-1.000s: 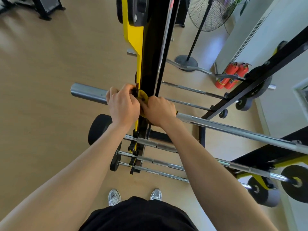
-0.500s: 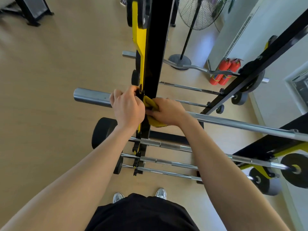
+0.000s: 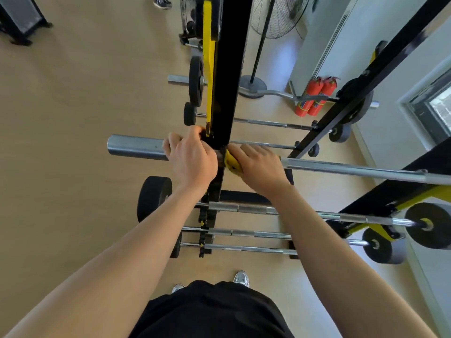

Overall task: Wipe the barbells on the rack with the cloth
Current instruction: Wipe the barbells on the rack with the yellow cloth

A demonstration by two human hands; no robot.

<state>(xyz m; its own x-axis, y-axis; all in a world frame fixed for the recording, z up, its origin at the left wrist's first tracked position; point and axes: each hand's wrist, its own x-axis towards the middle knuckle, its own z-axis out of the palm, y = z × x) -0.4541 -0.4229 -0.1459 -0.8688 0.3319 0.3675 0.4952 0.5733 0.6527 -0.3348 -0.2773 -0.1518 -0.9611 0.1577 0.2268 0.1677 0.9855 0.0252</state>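
A long silver barbell (image 3: 353, 170) lies across the black and yellow rack (image 3: 228, 76), its thick sleeve end (image 3: 135, 147) sticking out to the left. My left hand (image 3: 192, 159) grips the bar just left of the rack upright. My right hand (image 3: 258, 167) wraps a yellow cloth (image 3: 230, 162) around the bar just right of the upright, and only a small fold of cloth shows between my hands. Several thinner barbells (image 3: 256, 234) hang on lower pegs below my arms.
Black weight plates (image 3: 152, 197) sit on the lower bars at left and right (image 3: 427, 225). A curl bar (image 3: 280, 93), a standing fan (image 3: 271, 18) and two red fire extinguishers (image 3: 314, 96) stand behind the rack. Another person's shoe (image 3: 162, 1) shows at the top.
The yellow cloth shows less now, tucked further under my right hand. Both hands stay on the bar beside the upright, and the view has tilted up slightly.
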